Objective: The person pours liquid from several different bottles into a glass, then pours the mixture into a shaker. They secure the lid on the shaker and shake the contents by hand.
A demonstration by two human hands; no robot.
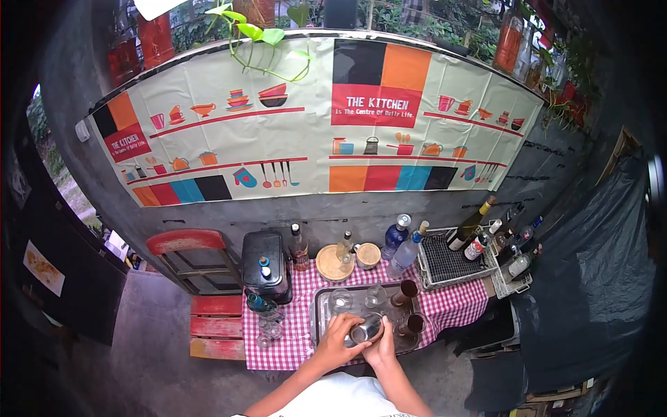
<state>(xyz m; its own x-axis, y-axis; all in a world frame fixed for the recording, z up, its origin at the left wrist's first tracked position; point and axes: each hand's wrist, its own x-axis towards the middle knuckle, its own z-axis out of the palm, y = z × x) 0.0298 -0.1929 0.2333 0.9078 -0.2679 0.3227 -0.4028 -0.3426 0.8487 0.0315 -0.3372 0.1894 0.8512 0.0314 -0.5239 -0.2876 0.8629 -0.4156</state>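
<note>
A shiny, silvery cup (366, 331) is held between my two hands above the near part of a metal tray (316, 302). My left hand (338, 338) is closed on the cup's left side, fingers over its far edge. On the right side, my right hand (380, 349) grips it too, with its fingers pointing away from me. Two clear glasses (376, 296) stand in the tray beyond my hands. Two dark brown glasses (404, 294) are to the right, the nearer one close to my right hand. My hands hide part of the cup and tray.
A red checked cloth (299, 340) covers the table. Glass bottles (401, 260), a round wooden lid (335, 264) and a black bin (264, 243) line the back. More bottles stand in a wire basket (451, 281) at right. A red chair (215, 326) is at left.
</note>
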